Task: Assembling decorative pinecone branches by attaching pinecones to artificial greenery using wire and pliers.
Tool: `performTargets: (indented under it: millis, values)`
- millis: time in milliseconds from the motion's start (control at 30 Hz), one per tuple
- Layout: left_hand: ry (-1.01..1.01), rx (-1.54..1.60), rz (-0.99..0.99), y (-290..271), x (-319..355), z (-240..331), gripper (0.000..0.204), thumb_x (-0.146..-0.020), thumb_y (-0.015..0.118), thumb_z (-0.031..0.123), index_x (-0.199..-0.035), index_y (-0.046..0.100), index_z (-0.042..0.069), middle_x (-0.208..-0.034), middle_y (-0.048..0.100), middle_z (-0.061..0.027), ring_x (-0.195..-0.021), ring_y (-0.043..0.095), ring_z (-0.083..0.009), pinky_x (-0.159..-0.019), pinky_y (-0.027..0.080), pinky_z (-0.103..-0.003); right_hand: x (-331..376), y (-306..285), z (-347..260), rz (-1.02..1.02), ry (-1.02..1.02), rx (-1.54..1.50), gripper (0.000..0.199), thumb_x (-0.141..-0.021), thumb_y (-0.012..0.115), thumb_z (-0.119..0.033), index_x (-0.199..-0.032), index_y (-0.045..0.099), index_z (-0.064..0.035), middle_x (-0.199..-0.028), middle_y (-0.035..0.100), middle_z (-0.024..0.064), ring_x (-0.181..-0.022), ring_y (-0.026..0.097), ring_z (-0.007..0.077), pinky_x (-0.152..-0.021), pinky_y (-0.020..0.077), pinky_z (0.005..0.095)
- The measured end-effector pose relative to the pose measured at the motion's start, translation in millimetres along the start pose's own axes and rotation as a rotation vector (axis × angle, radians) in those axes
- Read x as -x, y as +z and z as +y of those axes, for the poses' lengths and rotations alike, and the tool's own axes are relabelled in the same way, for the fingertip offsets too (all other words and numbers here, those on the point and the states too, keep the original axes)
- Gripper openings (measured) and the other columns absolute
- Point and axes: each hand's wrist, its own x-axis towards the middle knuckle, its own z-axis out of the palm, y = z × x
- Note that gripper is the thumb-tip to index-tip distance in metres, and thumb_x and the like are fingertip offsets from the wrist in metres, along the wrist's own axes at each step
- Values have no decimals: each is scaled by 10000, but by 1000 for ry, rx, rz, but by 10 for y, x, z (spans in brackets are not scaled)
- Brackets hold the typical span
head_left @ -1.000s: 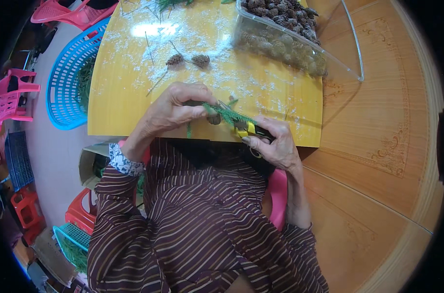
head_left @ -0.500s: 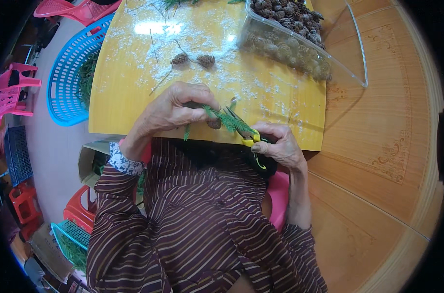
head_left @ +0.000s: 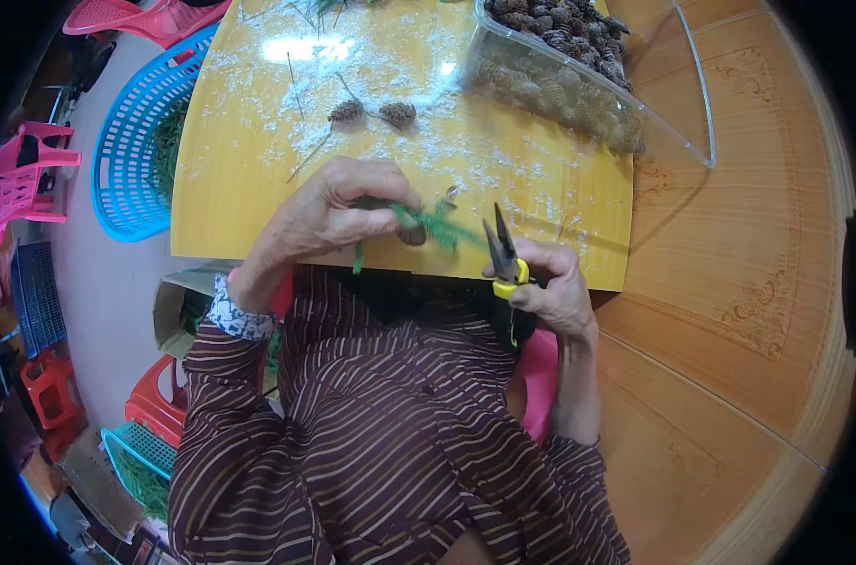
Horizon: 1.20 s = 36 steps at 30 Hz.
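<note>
My left hand (head_left: 348, 205) is closed around a green artificial pine sprig (head_left: 439, 229), pinched between thumb and fingers over the table's near edge. A brown pine cone (head_left: 411, 234) shows just under the fingertips, partly hidden by the hand and needles. In my right hand (head_left: 552, 284) is a pair of needle-nose pliers (head_left: 506, 256) with yellow-and-black handles. Their jaws point up and away, slightly parted, just right of the sprig's tip. Two pine cones with wire stems, a left cone (head_left: 346, 111) and a right cone (head_left: 398, 115), lie beyond my left hand.
White flakes cover much of the yellow table (head_left: 216, 212). A clear plastic box (head_left: 560, 99) full of pine cones stands at the far right. Left of the table is a blue basket (head_left: 117, 160) with greenery. Pink and red plastic stools (head_left: 154, 405) stand on the left floor.
The pliers have come away from the sprig, moving slightly right and turning more upright. The sprig's needles have shifted a little; my left hand stays almost where it was.
</note>
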Motion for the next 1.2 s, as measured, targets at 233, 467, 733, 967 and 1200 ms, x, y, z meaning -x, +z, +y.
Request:
performTargets:
  millis: [233,467,733,967,1200]
  values:
    - [52,-247,127,35,-15,41,213,-719,652,26,-930,634,5,-724,574,-95,-701,554,-240,-635,432,-330,-74,182,-7,7,-24,302,341,-657,802,-125,-933,665,22,-823,614,36,-777,563,115,-707,444,255]
    - [48,-375,67,85,-4,122,257,-679,659,2,-935,627,6,-745,518,-96,-732,524,-263,-649,422,-356,-48,168,-5,47,-89,461,351,-638,808,-120,-933,670,8,-809,621,42,-753,570,117,-692,445,253]
    - [69,-405,-49,70,-1,109,292,-654,661,4,-942,617,-13,-815,547,-117,-793,538,-299,-721,435,-386,-26,171,-41,36,-91,646,393,-606,825,-167,-919,666,7,-798,628,74,-743,581,148,-687,450,260]
    - [87,-444,-66,84,-8,126,292,-665,666,16,-952,615,-11,-810,535,-122,-786,530,-307,-713,430,-394,-3,234,-87,63,-54,637,403,-619,809,-222,-910,655,12,-778,621,88,-723,576,176,-640,461,287]
    - [100,-409,-39,108,-10,107,267,-676,680,19,-937,622,20,-787,506,-111,-797,518,-295,-713,416,-386,-13,250,-172,46,25,705,370,-650,750,-237,-900,646,14,-701,599,89,-630,547,170,-586,457,297]
